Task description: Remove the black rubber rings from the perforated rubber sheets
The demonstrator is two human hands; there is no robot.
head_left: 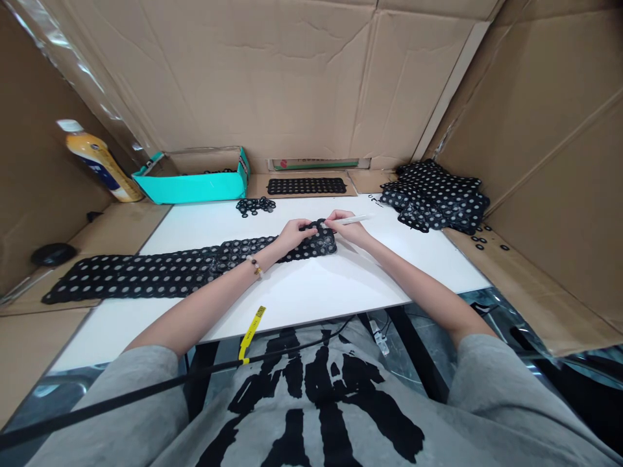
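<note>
A long black sheet of joined rings (160, 272) stretches from the left side to the middle of the white tabletop, with pale round spots showing through it. My left hand (293, 235) pinches the sheet near its right end. Between the fingers of my right hand (346, 228) is a slim white pen-like tool (357, 219), its tip close to that same end of the sheet. The exact contact of the tip is too small to make out. Just beyond my left hand lies a small pile of loose black rings (256, 206).
A teal-fronted box (195, 187) with black pieces inside stands at the back left, beside a bottle of orange drink (100, 159). Behind my hands is a small ring sheet (306, 186). More sheets are heaped (433, 194) at the right. Cardboard walls (253, 84) enclose the table.
</note>
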